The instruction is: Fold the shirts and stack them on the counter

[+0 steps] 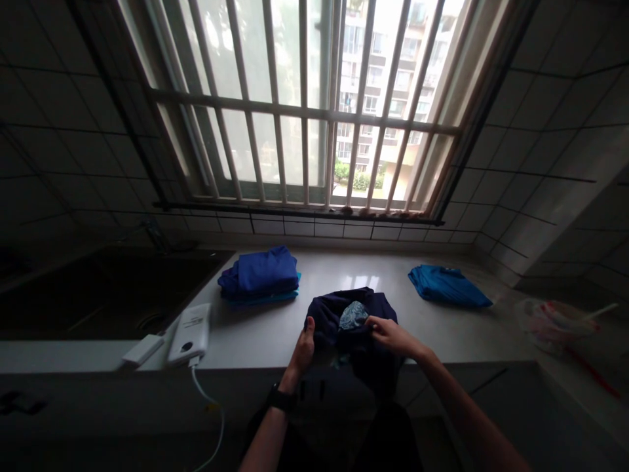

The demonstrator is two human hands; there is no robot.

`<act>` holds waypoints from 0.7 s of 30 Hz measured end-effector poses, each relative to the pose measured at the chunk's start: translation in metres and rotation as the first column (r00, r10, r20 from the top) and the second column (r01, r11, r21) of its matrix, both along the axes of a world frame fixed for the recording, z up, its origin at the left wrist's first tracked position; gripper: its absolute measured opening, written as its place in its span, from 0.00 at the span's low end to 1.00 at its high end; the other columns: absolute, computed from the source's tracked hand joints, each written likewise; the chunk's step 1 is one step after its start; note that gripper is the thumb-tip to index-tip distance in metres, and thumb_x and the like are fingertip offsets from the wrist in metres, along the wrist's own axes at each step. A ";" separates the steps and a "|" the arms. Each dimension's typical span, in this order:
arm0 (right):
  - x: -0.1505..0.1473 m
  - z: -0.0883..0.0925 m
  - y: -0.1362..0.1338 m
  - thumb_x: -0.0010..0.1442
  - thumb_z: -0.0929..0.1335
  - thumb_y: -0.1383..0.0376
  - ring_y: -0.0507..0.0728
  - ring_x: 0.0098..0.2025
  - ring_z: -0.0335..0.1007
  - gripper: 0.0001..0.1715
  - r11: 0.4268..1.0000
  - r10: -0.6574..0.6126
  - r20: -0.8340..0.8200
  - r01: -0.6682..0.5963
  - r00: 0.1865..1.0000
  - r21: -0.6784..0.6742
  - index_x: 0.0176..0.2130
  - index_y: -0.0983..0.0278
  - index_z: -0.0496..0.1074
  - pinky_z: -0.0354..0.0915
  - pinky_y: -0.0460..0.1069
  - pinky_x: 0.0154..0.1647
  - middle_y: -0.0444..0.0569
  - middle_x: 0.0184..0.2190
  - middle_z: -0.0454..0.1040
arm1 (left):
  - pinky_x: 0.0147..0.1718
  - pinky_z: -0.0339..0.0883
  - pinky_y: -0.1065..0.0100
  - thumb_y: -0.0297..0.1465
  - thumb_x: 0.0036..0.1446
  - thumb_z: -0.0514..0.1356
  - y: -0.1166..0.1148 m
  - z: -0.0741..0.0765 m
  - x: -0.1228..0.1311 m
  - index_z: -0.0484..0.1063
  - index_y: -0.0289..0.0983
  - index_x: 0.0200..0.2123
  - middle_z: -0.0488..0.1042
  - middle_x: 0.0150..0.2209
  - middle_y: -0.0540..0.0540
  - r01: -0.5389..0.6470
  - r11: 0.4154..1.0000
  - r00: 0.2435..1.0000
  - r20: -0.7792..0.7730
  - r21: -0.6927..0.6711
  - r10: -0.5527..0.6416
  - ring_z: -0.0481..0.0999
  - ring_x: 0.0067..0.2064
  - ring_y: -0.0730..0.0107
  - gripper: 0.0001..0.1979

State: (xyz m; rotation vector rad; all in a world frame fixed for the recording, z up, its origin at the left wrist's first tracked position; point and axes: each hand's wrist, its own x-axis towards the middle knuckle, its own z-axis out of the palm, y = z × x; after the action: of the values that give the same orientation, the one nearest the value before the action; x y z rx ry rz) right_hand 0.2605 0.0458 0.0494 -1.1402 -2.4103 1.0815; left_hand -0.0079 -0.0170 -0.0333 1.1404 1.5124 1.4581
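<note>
A dark navy garment [327,311] lies bunched at the counter's front edge, part of it hanging down over the edge. A patch of light blue patterned cloth [352,316] shows in its middle. My left hand [305,344], with a black band on the wrist, grips the garment's left side, thumb up and the other fingers hidden. My right hand [390,334] pinches the cloth at the right of the patterned patch. Folded blue clothes [263,274] are stacked to the left, and a folded teal-blue garment [447,286] lies to the right.
A white power bank [190,334] with a cable [219,410] hanging off the edge lies at left, beside a small white box [143,350]. Farther left is a dark sink [216,259]. A plastic bag [555,321] sits at far right. A barred window [304,113] is behind the counter [255,341].
</note>
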 end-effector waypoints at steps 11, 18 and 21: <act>0.011 -0.012 0.033 0.51 0.70 0.43 0.66 0.52 0.75 0.42 0.780 -0.625 -0.441 0.539 0.644 -0.318 0.59 0.59 0.66 0.71 0.59 0.49 0.56 0.47 0.77 | 0.70 0.52 0.48 0.51 0.65 0.52 0.003 -0.007 -0.003 0.70 0.38 0.62 0.74 0.61 0.39 -0.067 0.997 0.993 0.099 -0.032 0.069 0.60 0.71 0.51 0.31; -0.015 -0.037 0.014 0.53 0.70 0.56 0.69 0.59 0.70 0.42 0.878 -0.470 -0.180 0.479 0.864 0.007 0.64 0.64 0.60 0.63 0.61 0.61 0.61 0.54 0.74 | 0.69 0.56 0.49 0.46 0.58 0.59 0.003 -0.022 -0.013 0.74 0.39 0.56 0.78 0.57 0.40 -0.022 0.999 0.998 -0.059 0.045 0.024 0.68 0.66 0.48 0.27; -0.023 -0.026 0.006 0.53 0.67 0.63 0.66 0.47 0.75 0.28 0.906 -0.409 -0.142 0.420 0.901 0.054 0.54 0.63 0.67 0.67 0.59 0.52 0.54 0.41 0.78 | 0.69 0.54 0.48 0.45 0.59 0.58 0.003 -0.027 -0.015 0.75 0.39 0.55 0.77 0.58 0.40 -0.063 0.998 0.995 -0.079 0.000 0.063 0.68 0.66 0.48 0.25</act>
State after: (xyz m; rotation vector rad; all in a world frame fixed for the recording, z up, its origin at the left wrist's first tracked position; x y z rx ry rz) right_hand 0.2374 0.0520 0.0237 -1.4237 -1.9668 0.8734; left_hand -0.0234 -0.0143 -0.0602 1.1703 1.6175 1.4677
